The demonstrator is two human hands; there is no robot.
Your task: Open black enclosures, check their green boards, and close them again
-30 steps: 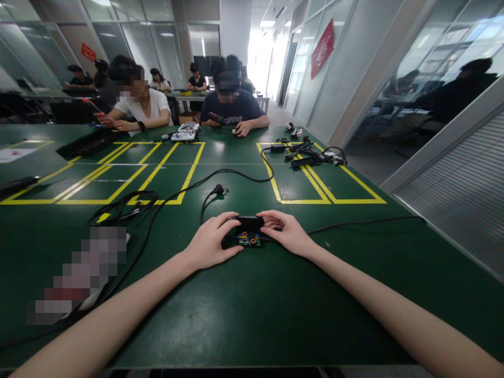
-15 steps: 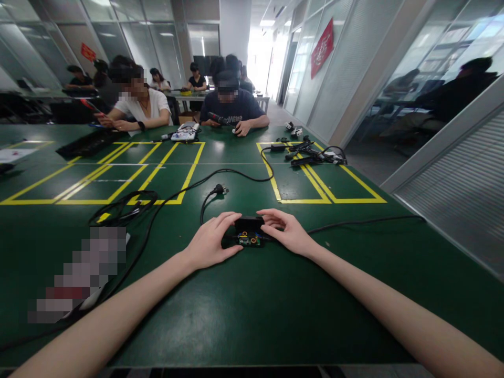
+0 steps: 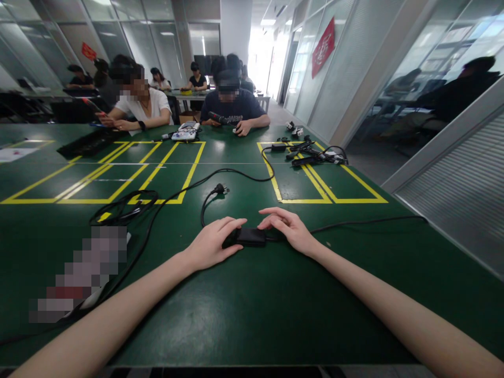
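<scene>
A black power adapter (image 3: pixel 252 237) lies on the green table in front of me, its cover down over the inside. My left hand (image 3: pixel 216 242) curves round the adapter's left end, thumb along the near side and fingers at the far side. At the far right corner is my right hand (image 3: pixel 286 229), its fingers loosely bent and apart; fingertips meet or nearly meet the case. A black cord with a plug (image 3: pixel 219 189) lies beyond my left hand. From the adapter's right end another black cable (image 3: pixel 366 221) runs under my right hand toward the table's right side.
A coiled black cable (image 3: pixel 124 207) and a blurred-out long object (image 3: pixel 86 273) lie to the left. Yellow tape rectangles mark the table (image 3: pixel 252 315). Farther back are a heap of adapters and cables (image 3: pixel 311 153), a white device (image 3: pixel 186 131) and two seated people across the table.
The adapter's cover, which stood raised with the circuit board showing, has come down and hides the board. Both hands have lowered slightly with it.
</scene>
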